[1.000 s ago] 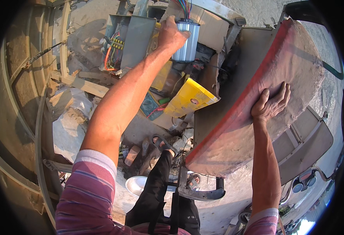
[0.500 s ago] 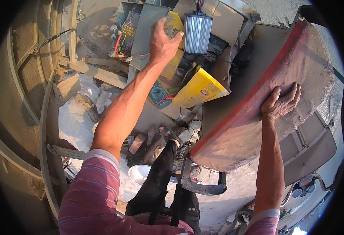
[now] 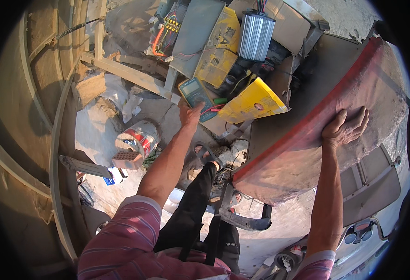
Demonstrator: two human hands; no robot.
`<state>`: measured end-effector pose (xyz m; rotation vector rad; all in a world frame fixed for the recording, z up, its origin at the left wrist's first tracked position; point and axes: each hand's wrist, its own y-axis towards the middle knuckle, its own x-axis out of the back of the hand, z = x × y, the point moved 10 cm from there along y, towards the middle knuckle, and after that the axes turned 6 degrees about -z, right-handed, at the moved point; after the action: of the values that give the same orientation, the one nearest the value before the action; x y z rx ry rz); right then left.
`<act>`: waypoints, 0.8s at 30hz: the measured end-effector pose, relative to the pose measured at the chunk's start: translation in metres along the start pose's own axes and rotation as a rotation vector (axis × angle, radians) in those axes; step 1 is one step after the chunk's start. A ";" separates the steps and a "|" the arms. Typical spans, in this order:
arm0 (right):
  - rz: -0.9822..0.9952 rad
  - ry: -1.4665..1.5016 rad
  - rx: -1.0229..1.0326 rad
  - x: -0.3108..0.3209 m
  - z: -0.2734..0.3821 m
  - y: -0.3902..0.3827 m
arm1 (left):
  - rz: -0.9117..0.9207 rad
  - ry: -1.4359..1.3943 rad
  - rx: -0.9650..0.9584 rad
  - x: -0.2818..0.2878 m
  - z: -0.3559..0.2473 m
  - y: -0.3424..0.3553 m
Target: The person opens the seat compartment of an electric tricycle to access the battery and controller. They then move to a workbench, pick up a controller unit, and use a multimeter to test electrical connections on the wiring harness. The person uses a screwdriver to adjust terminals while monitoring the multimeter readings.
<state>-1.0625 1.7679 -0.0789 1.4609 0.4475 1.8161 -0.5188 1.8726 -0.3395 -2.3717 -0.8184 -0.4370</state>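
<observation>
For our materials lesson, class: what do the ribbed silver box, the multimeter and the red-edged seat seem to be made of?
Ribbed silver box: probably bare aluminium; straight fins catch light with a metallic sheen.
Multimeter: likely moulded plastic; smooth teal face with a yellowish edge.
Red-edged seat: covering perhaps vinyl or fabric, dull and dusty, with a ragged edge; any filling is hidden.

1 multimeter (image 3: pixel 194 90); 1 ribbed box (image 3: pixel 257 37); 1 brick (image 3: pixel 128 160) (vis. count)

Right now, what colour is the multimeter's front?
The multimeter's front is blue-green, seen best in the head view.
</observation>
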 end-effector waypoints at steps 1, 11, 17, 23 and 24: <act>-0.001 0.003 0.001 0.000 0.000 0.000 | -0.042 -0.005 -0.014 0.000 0.003 -0.001; -0.007 0.013 -0.006 -0.003 -0.006 0.001 | 0.131 -0.311 0.214 0.013 0.016 -0.013; -0.011 0.019 -0.007 -0.001 -0.006 -0.001 | 0.256 -0.460 0.393 0.034 0.027 -0.061; -0.017 0.024 0.018 -0.002 -0.003 0.001 | 0.471 -0.744 0.350 0.024 -0.023 -0.087; -0.014 0.018 0.016 -0.002 -0.004 0.000 | 0.447 -0.791 0.338 0.024 -0.031 -0.090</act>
<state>-1.0660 1.7671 -0.0807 1.4499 0.4818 1.8200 -0.5619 1.9221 -0.2658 -2.2805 -0.5740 0.8045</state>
